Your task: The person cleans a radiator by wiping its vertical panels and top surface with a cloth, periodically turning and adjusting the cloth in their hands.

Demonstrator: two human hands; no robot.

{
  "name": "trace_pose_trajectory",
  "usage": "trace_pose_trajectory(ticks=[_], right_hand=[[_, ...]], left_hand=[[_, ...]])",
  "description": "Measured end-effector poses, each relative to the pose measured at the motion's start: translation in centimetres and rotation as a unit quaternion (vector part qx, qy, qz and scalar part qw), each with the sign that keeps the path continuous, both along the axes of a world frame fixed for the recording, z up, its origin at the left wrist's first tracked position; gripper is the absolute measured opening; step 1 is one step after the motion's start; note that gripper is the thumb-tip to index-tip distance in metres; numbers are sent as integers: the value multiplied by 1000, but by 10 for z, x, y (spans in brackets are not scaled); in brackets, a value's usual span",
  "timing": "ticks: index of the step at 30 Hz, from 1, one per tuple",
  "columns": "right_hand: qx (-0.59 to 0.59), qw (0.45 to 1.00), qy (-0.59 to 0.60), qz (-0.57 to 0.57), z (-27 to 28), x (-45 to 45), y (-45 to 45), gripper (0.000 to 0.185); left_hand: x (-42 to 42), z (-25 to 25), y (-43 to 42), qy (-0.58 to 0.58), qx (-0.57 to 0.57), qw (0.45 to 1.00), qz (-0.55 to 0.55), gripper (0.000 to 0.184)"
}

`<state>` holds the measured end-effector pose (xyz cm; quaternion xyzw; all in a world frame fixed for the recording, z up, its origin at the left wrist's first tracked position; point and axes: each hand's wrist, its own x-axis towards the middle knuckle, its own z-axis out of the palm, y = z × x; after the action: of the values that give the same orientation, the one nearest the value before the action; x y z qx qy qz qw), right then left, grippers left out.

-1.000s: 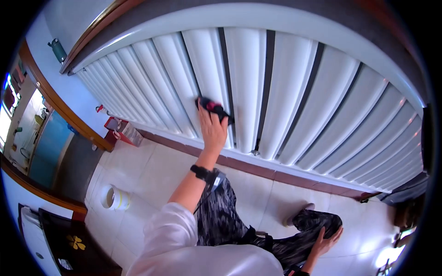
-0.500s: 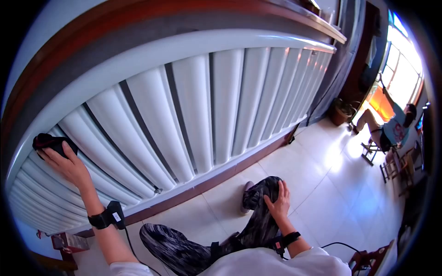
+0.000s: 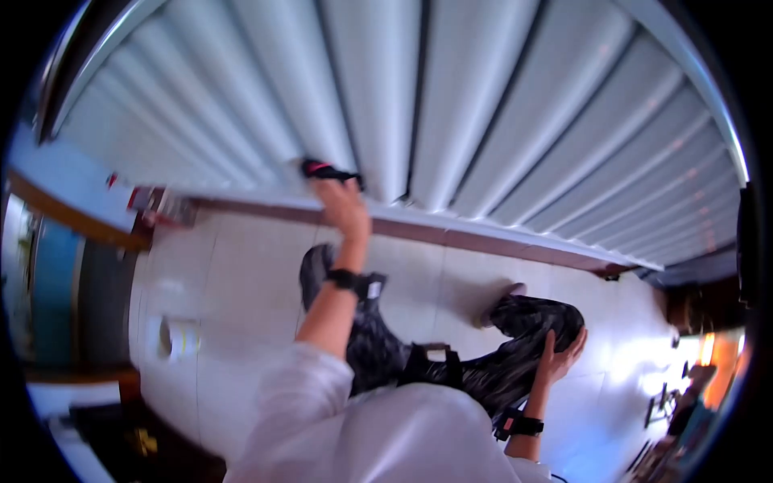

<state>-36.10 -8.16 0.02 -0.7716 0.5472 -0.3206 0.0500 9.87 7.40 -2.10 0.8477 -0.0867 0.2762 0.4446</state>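
Note:
My left hand (image 3: pixel 345 208) holds a black cloth (image 3: pixel 328 171) with a red edge, pressed against the lower part of a white radiator (image 3: pixel 382 88). Some blur and the cloth itself hide part of those fingertips. Over on the right, my right hand (image 3: pixel 559 356) lies open on the knee of my dark patterned trousers (image 3: pixel 531 322), fingers spread and holding nothing. Both wrists wear black straps with small boxes.
Light floor tiles (image 3: pixel 241 282) run below the radiator. A red and white box (image 3: pixel 165 207) stands by its left end, and a white roll-like object (image 3: pixel 179 338) is on the floor at left. Dark furniture and bright light are at far right.
My left hand has brought the cloth down from the radiator's upper part to near its bottom edge. My view has tilted down and turned left. The right hand stays on the knee.

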Motion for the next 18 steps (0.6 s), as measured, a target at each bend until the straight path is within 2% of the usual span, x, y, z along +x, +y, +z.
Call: trace_pose_trajectory(ticks=[2,5,8,10,11,14,16,18], right_hand=[[-12,1000,-7,15,-5,-3,-2,71],[-12,1000,11,13,-9,-4,-5,71],[-14,1000,19,4,-10,-4,-5,71],[-8,1000,20,1,-8,-9,-2,71],[-5,1000,18,-1,-7,-11,-1,72],[-14,1000,11,-6,-13,-10,-7,72],[-44,999,27,6,-18,-14,-11,72],[-43,999,19,7,-17,-14,-11,72]], left_hand=[[-9,-19,-4,-56,10,998,35,53],[-20,-15,-3,-1,-20,999,49,59],[-22,1,9,34,-4,998,51,39],[-23,0,10,35,-50,997,49,34],[-22,5,9,73,-72,994,50,34],[-16,28,-1,101,-193,975,46,32],[-16,62,2,38,-219,975,24,32],[-6,102,10,-120,-134,984,8,36]])
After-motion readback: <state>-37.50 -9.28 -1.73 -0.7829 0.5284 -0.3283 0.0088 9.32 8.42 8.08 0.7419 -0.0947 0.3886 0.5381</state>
